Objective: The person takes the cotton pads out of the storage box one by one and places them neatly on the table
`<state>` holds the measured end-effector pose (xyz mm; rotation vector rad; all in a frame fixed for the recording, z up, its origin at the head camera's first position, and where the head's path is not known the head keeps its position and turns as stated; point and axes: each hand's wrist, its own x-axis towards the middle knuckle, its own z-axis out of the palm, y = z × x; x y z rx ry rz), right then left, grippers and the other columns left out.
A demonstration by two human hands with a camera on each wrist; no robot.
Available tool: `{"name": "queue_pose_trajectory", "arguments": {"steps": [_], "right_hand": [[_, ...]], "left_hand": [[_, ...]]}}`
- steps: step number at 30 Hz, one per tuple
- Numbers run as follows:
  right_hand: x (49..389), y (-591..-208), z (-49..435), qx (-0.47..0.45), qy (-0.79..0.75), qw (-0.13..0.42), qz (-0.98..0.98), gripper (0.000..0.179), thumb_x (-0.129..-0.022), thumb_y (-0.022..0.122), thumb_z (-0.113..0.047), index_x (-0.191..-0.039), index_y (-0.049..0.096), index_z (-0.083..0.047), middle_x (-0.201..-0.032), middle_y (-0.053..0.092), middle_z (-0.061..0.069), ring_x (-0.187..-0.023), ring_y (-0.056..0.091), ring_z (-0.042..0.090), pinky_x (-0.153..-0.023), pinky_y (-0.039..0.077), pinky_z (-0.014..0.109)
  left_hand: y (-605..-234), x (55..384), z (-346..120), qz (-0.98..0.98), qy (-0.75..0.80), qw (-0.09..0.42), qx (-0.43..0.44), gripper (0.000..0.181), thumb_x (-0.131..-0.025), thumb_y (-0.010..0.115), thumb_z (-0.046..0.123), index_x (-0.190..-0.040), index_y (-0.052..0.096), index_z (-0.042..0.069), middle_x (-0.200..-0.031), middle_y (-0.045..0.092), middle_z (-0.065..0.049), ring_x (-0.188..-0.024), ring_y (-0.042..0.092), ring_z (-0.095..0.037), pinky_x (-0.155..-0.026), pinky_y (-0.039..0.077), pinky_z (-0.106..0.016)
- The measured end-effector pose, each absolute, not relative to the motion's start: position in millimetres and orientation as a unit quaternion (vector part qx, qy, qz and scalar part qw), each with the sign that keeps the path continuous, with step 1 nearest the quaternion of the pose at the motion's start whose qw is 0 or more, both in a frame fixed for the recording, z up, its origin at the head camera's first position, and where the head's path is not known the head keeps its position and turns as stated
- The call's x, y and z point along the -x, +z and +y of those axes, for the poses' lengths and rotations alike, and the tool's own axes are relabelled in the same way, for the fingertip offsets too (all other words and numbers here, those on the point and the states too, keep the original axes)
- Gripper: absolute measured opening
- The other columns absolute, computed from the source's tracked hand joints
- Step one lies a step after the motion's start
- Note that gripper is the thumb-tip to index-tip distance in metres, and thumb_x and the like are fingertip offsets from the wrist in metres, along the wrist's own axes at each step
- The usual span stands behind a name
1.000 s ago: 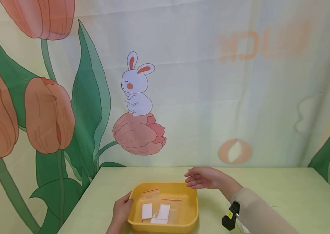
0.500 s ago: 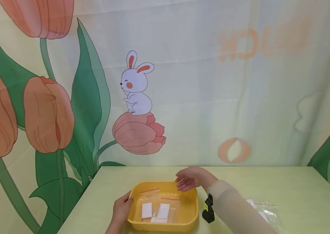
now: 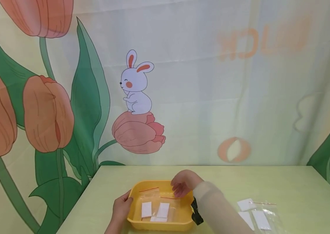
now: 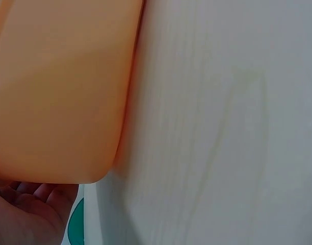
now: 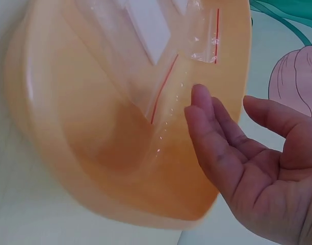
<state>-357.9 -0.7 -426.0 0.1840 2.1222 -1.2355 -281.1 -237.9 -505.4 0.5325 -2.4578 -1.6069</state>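
Note:
My left hand grips the left wall of a yellow plastic tray, its thumb at the rim. In the left wrist view, its fingers show below the tray's outer wall. Over the back right of the tray, my right hand reaches in with loosely bent fingers and holds nothing. Clear zip bags with red seal lines, such as one zip bag, lie inside, with flat white pieces in or under them. The right wrist view shows the right fingers apart from the nearest bag.
To the right on the pale green table lie more clear zip bags with white pieces, partly behind my right sleeve. A printed cloth with tulips and a rabbit hangs at the table's back edge.
My right hand has moved left and down, from beside the tray's back right corner to over its inside. More of the bags at right is uncovered. The left hand stays on the tray.

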Motion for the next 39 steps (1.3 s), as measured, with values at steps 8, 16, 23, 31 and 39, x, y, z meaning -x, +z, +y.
{"name": "queue_pose_trajectory", "arguments": {"steps": [8,16,23,31,39], "right_hand": [[357.0,-426.0,-5.0,-0.102,-0.439,0.356,0.819,0.027,-0.098,0.062,-0.013,-0.103,0.065,0.013,-0.091,0.07,0.022,-0.08,0.07,0.026,-0.091,0.064,0.037],[348.5,-427.4,-3.9,-0.131,-0.425,0.323,0.835,0.028,-0.094,0.07,-0.015,-0.096,0.065,0.013,-0.09,0.07,0.023,-0.087,0.075,0.03,-0.093,0.063,0.038],[351.6,-440.4,-4.1,-0.116,-0.4,0.313,0.853,0.031,-0.094,0.069,-0.014,-0.094,0.063,0.016,-0.09,0.07,0.029,-0.097,0.076,0.039,-0.095,0.062,0.043],[343.4,-444.4,-4.7,-0.131,-0.42,0.319,0.839,0.025,-0.093,0.07,-0.015,-0.093,0.067,0.01,-0.081,0.07,0.017,-0.072,0.069,0.023,-0.09,0.063,0.031],[349.8,-444.9,-10.0,-0.12,-0.426,0.386,0.809,0.016,-0.095,0.067,-0.007,-0.084,0.065,0.004,-0.068,0.061,0.009,-0.061,0.058,0.014,-0.097,0.059,0.025]], "left_hand": [[-504.4,282.3,-237.0,-0.815,-0.545,0.065,-0.185,0.043,-0.101,0.047,0.003,-0.141,0.052,-0.009,-0.148,0.051,-0.029,-0.137,0.053,-0.046,-0.108,0.052,-0.053],[-503.5,281.4,-237.9,-0.814,-0.549,0.067,-0.176,0.043,-0.1,0.047,0.004,-0.141,0.052,-0.009,-0.147,0.052,-0.03,-0.136,0.054,-0.046,-0.106,0.054,-0.052],[-505.4,283.6,-238.3,-0.812,-0.552,0.057,-0.184,0.043,-0.101,0.046,0.003,-0.142,0.051,-0.009,-0.148,0.05,-0.03,-0.138,0.052,-0.046,-0.108,0.053,-0.052],[-505.7,282.1,-239.3,-0.822,-0.539,0.069,-0.171,0.043,-0.1,0.048,0.004,-0.14,0.053,-0.01,-0.146,0.052,-0.031,-0.135,0.054,-0.046,-0.101,0.057,-0.049],[-506.4,282.2,-239.5,-0.824,-0.536,0.074,-0.171,0.043,-0.1,0.048,0.004,-0.14,0.053,-0.01,-0.145,0.053,-0.031,-0.135,0.054,-0.047,-0.103,0.056,-0.051]]}}
